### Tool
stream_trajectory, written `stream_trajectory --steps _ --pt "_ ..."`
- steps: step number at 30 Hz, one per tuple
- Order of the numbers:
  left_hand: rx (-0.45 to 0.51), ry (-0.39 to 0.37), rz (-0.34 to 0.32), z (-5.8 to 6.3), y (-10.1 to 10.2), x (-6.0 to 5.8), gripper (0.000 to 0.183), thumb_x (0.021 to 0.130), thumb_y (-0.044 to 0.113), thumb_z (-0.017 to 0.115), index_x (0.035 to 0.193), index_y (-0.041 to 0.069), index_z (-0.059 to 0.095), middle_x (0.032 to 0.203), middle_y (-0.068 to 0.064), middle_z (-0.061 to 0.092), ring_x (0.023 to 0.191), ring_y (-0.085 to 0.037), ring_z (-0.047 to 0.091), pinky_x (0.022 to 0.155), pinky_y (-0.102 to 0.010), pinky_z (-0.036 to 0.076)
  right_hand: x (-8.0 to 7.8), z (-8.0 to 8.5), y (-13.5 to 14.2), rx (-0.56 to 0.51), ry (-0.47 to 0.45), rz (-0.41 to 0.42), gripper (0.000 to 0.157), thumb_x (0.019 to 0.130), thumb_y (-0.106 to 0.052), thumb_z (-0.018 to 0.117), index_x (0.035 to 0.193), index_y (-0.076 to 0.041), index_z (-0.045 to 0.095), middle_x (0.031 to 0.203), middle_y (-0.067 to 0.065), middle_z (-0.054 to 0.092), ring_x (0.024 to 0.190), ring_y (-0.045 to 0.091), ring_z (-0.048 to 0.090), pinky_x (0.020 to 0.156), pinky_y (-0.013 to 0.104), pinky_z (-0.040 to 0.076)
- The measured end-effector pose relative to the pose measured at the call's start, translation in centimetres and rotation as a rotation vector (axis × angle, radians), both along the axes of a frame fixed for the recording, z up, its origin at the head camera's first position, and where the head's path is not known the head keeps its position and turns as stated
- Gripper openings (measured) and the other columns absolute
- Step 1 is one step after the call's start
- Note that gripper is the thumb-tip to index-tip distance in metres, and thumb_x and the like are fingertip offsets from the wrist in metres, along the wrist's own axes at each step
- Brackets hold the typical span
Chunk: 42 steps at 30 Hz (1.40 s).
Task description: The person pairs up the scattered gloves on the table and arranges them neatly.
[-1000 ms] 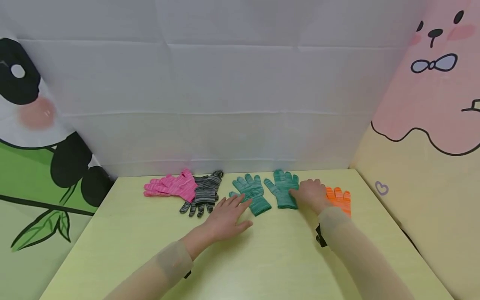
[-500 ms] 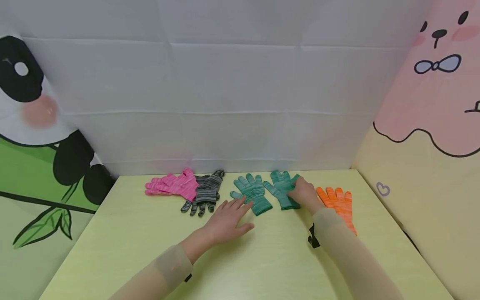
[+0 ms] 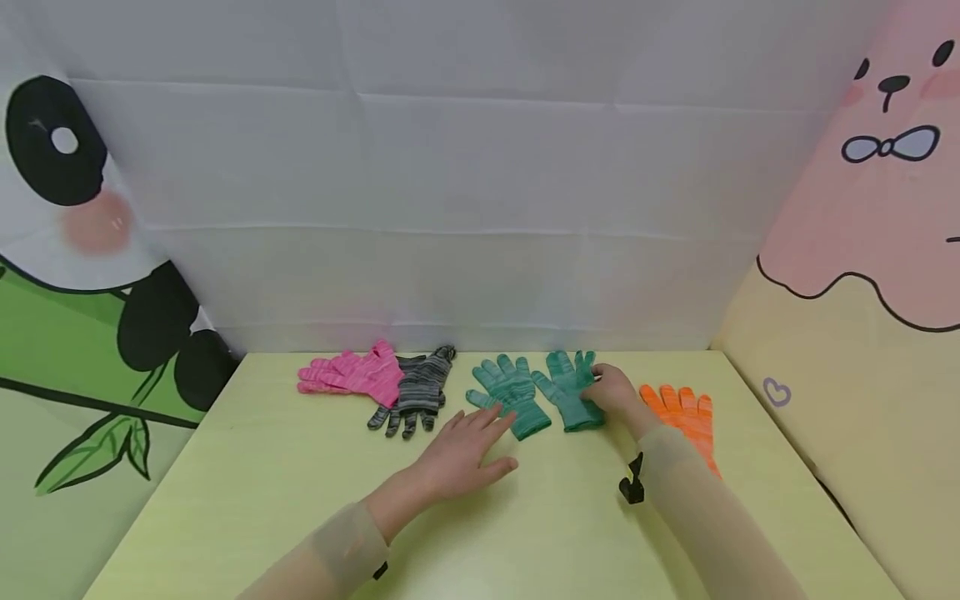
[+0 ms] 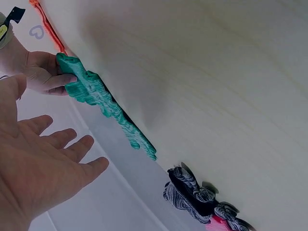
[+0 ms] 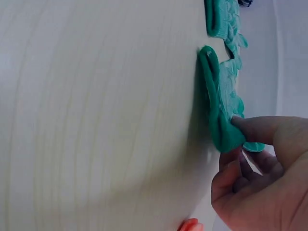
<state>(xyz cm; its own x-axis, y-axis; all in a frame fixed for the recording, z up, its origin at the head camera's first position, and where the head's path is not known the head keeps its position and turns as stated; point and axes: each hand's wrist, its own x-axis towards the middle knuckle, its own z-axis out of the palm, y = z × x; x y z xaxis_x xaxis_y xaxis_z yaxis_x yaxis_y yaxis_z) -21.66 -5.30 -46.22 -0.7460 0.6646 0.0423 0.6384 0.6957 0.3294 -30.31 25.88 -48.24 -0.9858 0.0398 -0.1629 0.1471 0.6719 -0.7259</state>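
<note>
Two green knit gloves lie side by side at the back of the table. My right hand (image 3: 615, 392) pinches the right-hand green glove (image 3: 573, 396) by its side edge, thumb on top and fingers beneath, as the right wrist view shows. The cuff of that green glove (image 5: 224, 130) bulges up near the thumb. My left hand (image 3: 463, 454) is spread with straight fingers and holds nothing; its fingertips overlap the lower edge of the left-hand green glove (image 3: 517, 396) in the head view. Near my right forearm lies an orange glove (image 3: 686, 417), partly covered by the sleeve.
Left of the green gloves, a pink glove bundle (image 3: 356, 372) overlaps a black-and-grey striped pair (image 3: 423, 387). The pale yellow table (image 3: 300, 492) meets a white sheet (image 3: 480, 275) at the back, with cartoon-printed panels on both sides.
My right hand has moved off the orange glove and taken hold of the right green glove's edge, bunching it slightly. More of the orange glove shows. My left hand has hardly moved.
</note>
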Motion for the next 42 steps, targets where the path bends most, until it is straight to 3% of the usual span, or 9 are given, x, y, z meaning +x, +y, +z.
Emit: stream_trajectory --steps 3,7,12,17,23,27,31,35,42 --pt "0.025 -0.004 -0.009 0.0 -0.1 0.4 0.073 0.103 0.057 0.051 0.164 0.022 0.028 0.167 -0.01 0.027 0.151 -0.031 0.029 0.12 -0.061 0.02 0.5 0.3 0.2 -0.066 -0.015 0.012 0.066 0.094 -0.002 0.067 0.15 0.012 0.036 0.148 0.035 0.042 0.129 0.048 0.049 0.1 0.053 0.05" --pt "0.062 -0.018 -0.01 0.3 -0.3 0.8 0.072 0.104 0.055 0.051 0.164 0.023 0.028 0.167 -0.008 0.026 0.151 -0.029 0.029 0.12 -0.061 0.02 1.1 0.7 0.4 -0.158 -0.022 0.014 0.066 0.096 -0.002 0.065 0.153 0.008 0.033 0.142 0.034 0.048 0.115 0.042 0.056 0.083 0.042 0.054" --pt "0.097 -0.031 -0.009 0.5 -0.7 1.1 0.071 0.104 0.053 0.053 0.163 0.023 0.029 0.167 -0.009 0.027 0.151 -0.029 0.03 0.12 -0.061 0.019 2.0 1.1 0.8 -0.294 0.052 0.028 0.062 0.1 -0.001 0.06 0.155 0.004 0.032 0.138 0.03 0.055 0.104 0.031 0.063 0.07 0.03 0.053" --pt "0.124 -0.029 -0.004 0.6 -1.0 1.3 0.07 0.104 0.053 0.052 0.163 0.022 0.03 0.166 -0.009 0.029 0.15 -0.029 0.031 0.12 -0.06 0.02 3.7 2.7 1.4 -0.415 0.168 0.058 0.057 0.103 -0.001 0.056 0.156 -0.001 0.033 0.135 0.028 0.059 0.103 0.032 0.067 0.074 0.03 0.056" --pt "0.155 -0.007 -0.013 0.9 -1.6 1.6 0.072 0.103 0.059 0.048 0.164 0.025 0.028 0.167 -0.009 0.028 0.151 -0.028 0.03 0.121 -0.059 0.02 6.5 5.2 1.9 -0.534 0.26 0.14 0.066 0.106 -0.005 0.055 0.163 -0.014 0.024 0.149 0.022 0.051 0.123 0.033 0.059 0.087 0.03 0.057" --pt "0.176 -0.006 -0.019 1.2 -1.9 2.1 0.072 0.103 0.061 0.047 0.164 0.029 0.025 0.168 -0.004 0.025 0.151 -0.026 0.029 0.121 -0.057 0.019 8.8 6.4 2.2 -0.585 0.334 0.167 0.072 0.106 -0.011 0.057 0.166 -0.023 0.018 0.153 0.021 0.046 0.129 0.024 0.056 0.092 0.029 0.056" --pt "0.2 -0.042 -0.023 1.5 -2.1 2.9 0.071 0.103 0.057 0.05 0.164 0.031 0.024 0.169 0.002 0.02 0.152 -0.024 0.027 0.123 -0.054 0.017 10.7 6.9 2.2 -0.661 0.397 0.198 0.074 0.107 -0.014 0.056 0.166 -0.025 0.014 0.156 0.019 0.042 0.131 0.014 0.053 0.094 0.029 0.055" --pt "0.215 -0.053 -0.033 1.6 -2.0 3.4 0.07 0.104 0.055 0.051 0.164 0.03 0.025 0.169 0.003 0.02 0.152 -0.024 0.027 0.123 -0.054 0.017 11.4 6.8 2.1 -0.769 0.428 0.245 0.075 0.106 -0.006 0.054 0.166 -0.023 0.013 0.157 0.016 0.042 0.133 0.014 0.053 0.097 0.03 0.054" --pt "0.216 -0.032 -0.047 1.5 -1.9 3.7 0.07 0.104 0.056 0.05 0.164 0.03 0.025 0.169 0.001 0.021 0.152 -0.025 0.027 0.123 -0.055 0.017 12.0 6.3 2.3 -0.775 0.4 0.292 0.083 0.104 0.006 0.051 0.166 -0.027 0.007 0.162 0.022 0.03 0.134 0.013 0.052 0.098 0.032 0.053"
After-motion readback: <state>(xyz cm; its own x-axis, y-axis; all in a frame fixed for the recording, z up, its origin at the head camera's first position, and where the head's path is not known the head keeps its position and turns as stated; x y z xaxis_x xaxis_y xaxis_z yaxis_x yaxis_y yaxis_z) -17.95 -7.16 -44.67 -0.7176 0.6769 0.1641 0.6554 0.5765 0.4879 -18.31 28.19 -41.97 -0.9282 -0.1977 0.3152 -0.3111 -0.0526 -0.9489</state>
